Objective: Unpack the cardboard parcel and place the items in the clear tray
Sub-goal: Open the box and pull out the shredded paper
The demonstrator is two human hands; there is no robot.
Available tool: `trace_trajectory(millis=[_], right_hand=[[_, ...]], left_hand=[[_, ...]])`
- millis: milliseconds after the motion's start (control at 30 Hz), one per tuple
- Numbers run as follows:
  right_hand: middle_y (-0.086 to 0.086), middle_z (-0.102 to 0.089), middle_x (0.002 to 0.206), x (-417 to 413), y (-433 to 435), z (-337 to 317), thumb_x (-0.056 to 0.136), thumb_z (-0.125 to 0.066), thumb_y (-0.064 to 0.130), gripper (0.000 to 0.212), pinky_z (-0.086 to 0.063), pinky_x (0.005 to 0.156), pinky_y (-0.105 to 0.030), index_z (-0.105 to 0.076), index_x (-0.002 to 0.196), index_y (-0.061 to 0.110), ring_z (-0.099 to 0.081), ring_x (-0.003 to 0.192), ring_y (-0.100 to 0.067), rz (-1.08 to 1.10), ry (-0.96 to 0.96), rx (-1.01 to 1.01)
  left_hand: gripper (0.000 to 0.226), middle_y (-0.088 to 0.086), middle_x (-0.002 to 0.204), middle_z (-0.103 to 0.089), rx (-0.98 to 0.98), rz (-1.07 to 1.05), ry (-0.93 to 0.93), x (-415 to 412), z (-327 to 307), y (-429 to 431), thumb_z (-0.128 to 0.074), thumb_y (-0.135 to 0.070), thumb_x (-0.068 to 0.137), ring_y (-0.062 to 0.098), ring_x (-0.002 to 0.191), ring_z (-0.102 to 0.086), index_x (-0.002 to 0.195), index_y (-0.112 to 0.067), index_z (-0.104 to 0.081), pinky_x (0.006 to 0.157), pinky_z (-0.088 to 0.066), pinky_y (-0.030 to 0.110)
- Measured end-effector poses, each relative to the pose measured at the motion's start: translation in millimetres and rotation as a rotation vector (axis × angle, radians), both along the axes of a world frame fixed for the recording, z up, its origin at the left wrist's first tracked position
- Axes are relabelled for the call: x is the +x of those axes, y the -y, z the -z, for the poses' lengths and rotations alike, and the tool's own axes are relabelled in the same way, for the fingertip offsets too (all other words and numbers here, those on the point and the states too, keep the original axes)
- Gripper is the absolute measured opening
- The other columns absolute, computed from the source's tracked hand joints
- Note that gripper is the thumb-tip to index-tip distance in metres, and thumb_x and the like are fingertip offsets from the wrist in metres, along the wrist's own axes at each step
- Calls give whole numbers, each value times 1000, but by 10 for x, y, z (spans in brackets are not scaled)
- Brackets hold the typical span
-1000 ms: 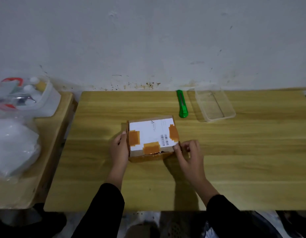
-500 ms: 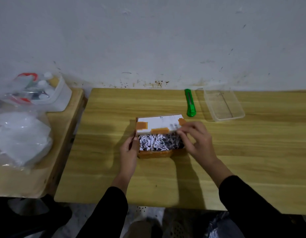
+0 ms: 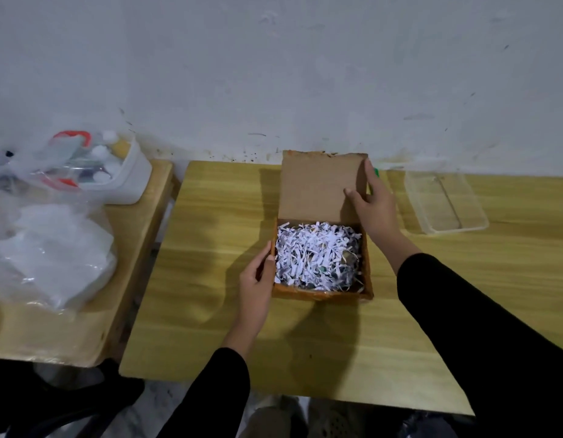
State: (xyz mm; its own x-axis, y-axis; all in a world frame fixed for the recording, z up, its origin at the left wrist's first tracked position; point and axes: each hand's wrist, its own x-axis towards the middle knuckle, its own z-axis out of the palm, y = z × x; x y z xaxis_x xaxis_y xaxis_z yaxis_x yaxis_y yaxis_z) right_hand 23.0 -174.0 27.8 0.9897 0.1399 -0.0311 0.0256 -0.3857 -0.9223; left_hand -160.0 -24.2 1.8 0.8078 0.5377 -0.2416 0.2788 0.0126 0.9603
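Wooden table [image 3: 432,311] bearing parcel [image 3: 321,292], tray [image 3: 447,229]

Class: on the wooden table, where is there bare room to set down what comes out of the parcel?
Bare wood lies between the cardboard parcel and the table's near edge, and right of the right hand below the clear tray. The side table is crowded.

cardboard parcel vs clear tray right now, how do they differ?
The cardboard parcel is opaque brown; the clear tray is see-through plastic. The parcel is packed with shredded paper; the tray looks empty. The parcel has a lid raised upright, held by the right hand, with the left hand against its side; the tray has no lid and nobody touches it. Both are rectangular, open-topped and sit on the wooden table.
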Motion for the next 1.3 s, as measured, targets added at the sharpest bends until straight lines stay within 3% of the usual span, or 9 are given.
trace_trajectory(millis=[100,233,300,400,533,633,833,967,1300], right_hand=[[2,-50,128,-121,97,55,88,-61,16,62,-49,71,-6,-31,143,19,-54,102,-10,18,-47,39],[-7,-50,137,-253,236,147,87,-63,24,60,-43,84,-10,-36,140,14,-53,115,-16,9,-95,-38],[-13,-56,132,-309,269,153,87,-62,26,58,-39,72,0,-39,138,12,-55,110,-15,4,-76,-128],[-13,-54,135,-369,293,46,88,-61,24,57,-41,85,-12,-40,138,10,-54,118,-21,-49,-56,-233],[-14,-51,136,-466,372,-198,85,-64,14,50,-36,107,-32,-47,132,5,-47,125,-27,-88,57,-290],[-13,-54,130,-582,449,-383,83,-65,15,44,-34,101,-26,-53,126,7,-49,121,-26,-126,175,-360],[-9,-42,140,-782,428,-472,74,-75,28,76,-30,109,-33,-38,138,10,-38,130,-25,-639,116,-594],[-12,-30,145,-853,286,-367,64,-80,33,97,-34,110,-39,-27,140,4,-30,133,-29,-728,66,-808],[-18,-35,133,-792,38,-64,64,-79,31,96,-36,104,-42,-22,135,2,-37,121,-38,-693,-48,-936]], left_hand=[[35,-39,68,-61,20,-14,-8,59,36,-59,-47,-9,96,-6,64,-42,130,-14,-53,57,-39,5],[35,-38,69,-62,31,-46,-6,86,22,-7,-46,-7,96,-8,58,-45,130,-11,-53,57,-39,3],[35,-32,83,-66,12,-77,-4,67,2,42,-45,-7,96,-9,62,-49,131,-9,-53,60,-41,2],[35,-10,106,-65,54,-78,-19,18,-52,106,-45,-7,96,-12,72,-56,130,-8,-53,66,-42,-1],[36,-5,90,-62,202,-35,-92,40,-232,168,-45,-4,95,2,64,-52,130,-4,-52,52,-39,5],[41,14,123,-58,580,56,-161,113,-434,168,-49,0,90,25,103,-57,131,-2,-50,80,-35,14],[73,3,152,-28,867,753,-254,394,-756,142,-64,-25,86,18,138,-28,146,-13,-24,110,-25,27],[99,10,148,-29,1040,1035,-447,589,-622,149,-78,-32,70,26,136,-26,145,-7,-20,111,-31,37],[119,14,147,-22,1085,1145,-510,731,-294,156,-78,-42,67,30,137,-26,146,-3,2,112,-28,41]])
